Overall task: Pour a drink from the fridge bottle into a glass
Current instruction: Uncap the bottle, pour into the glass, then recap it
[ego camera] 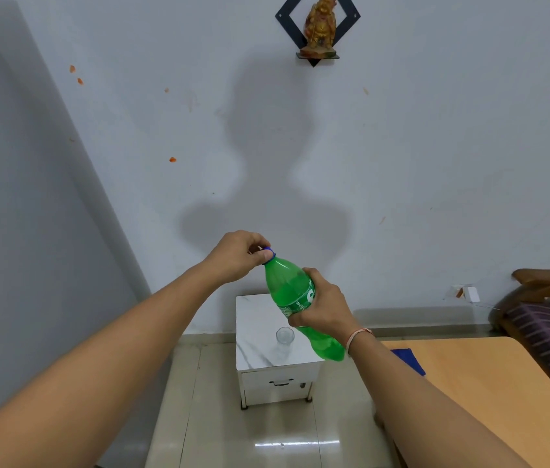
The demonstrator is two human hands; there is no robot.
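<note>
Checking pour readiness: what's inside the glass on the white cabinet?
The clear glass stands upright on the white cabinet and looks empty; no liquid shows. The green bottle is held above it, its blue cap partly covered by the left hand's fingers.

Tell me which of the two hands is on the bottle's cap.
The left hand: its fingers pinch the blue cap at the top of the green bottle. The right hand grips the labelled middle instead.

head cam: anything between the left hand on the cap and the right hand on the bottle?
Only the green bottle itself: its bare neck and shoulder span the gap from the left hand pinching the blue cap to the right hand gripping the label area. Head view.
</note>
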